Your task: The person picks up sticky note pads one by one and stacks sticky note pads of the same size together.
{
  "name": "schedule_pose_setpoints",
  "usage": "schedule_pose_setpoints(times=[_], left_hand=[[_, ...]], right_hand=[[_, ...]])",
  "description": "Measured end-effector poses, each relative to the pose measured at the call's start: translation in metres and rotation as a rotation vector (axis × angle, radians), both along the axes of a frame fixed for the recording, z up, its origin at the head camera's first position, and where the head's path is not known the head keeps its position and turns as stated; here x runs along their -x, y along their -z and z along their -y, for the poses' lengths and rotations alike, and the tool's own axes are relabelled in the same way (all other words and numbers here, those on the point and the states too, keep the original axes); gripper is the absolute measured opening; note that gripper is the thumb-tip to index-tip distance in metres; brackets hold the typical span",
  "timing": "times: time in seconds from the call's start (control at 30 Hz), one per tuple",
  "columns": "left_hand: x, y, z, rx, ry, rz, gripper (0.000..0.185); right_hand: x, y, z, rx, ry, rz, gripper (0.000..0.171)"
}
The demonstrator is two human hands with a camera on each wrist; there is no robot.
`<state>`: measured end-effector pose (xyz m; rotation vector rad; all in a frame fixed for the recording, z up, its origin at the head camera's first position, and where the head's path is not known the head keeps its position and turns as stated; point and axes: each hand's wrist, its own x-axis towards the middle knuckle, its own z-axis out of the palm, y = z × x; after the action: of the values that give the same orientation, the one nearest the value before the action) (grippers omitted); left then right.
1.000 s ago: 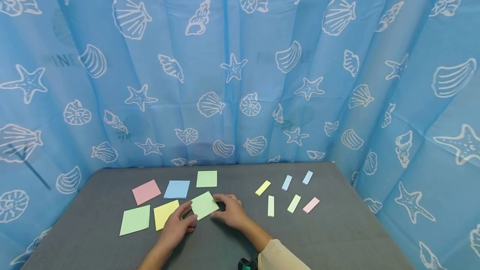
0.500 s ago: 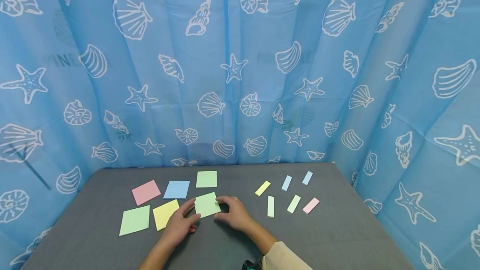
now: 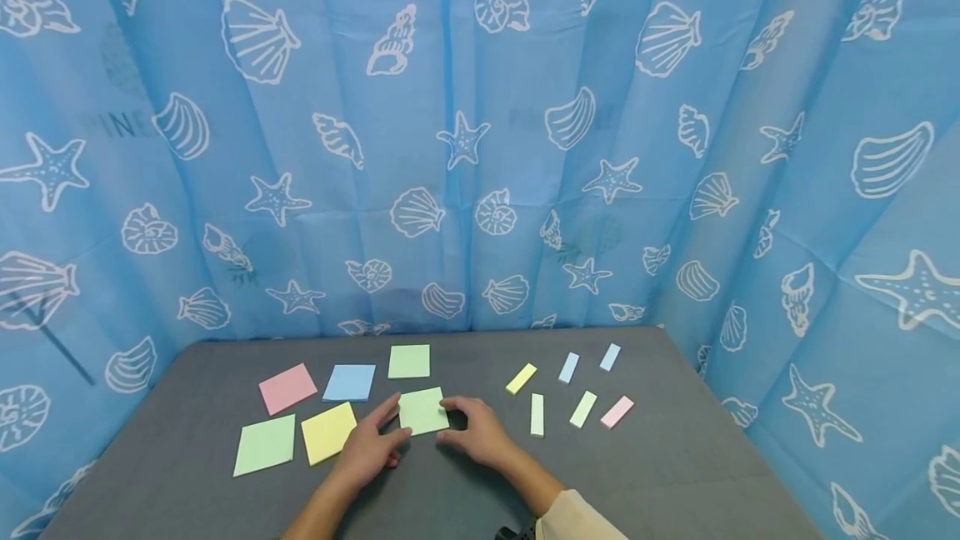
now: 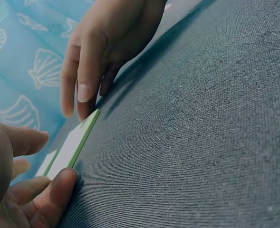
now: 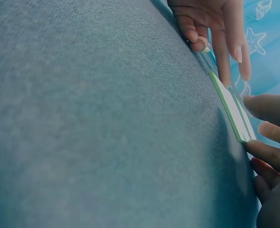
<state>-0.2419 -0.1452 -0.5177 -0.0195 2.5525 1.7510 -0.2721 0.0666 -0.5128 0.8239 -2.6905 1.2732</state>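
Pad: green sticky-note pad (image 3: 423,411) flat on the grey table (image 3: 675,473), mid-front | left hand (image 3: 369,448) fingertips touching its left edge, fingers loose | right hand (image 3: 477,432) fingertips touching its right edge, relaxed | yellow pad (image 3: 328,432) just left.

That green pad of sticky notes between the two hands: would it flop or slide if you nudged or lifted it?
The green pad shows a visible edge thickness in the wrist views, so it is probably a stack, fairly stiff rather than floppy. It lies flat on the grey cloth, whose weave likely resists sliding. Being flat and square-cornered, it should neither roll nor tip, and looks light.
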Motion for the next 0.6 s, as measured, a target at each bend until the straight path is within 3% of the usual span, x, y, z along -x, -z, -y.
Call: schedule_pose_setpoints(times=[0.13, 0.4, 0.6], left_hand=[[0.0018, 0.0010, -0.0007, 0.031, 0.005, -0.023, 0.064], [0.0044, 0.0059, -0.0011, 0.193, -0.019, -0.111, 0.065], [0.0067, 0.0074, -0.0004, 0.205, -0.025, -0.130, 0.065]], right_hand=[[-0.0017, 0.0011, -0.0014, -0.022, 0.007, 0.001, 0.044], [-0.0034, 0.0037, 0.0027, -0.079, 0.013, -0.012, 0.044], [-0.0011, -0.0034, 0.0041, -0.146, 0.033, -0.039, 0.040]])
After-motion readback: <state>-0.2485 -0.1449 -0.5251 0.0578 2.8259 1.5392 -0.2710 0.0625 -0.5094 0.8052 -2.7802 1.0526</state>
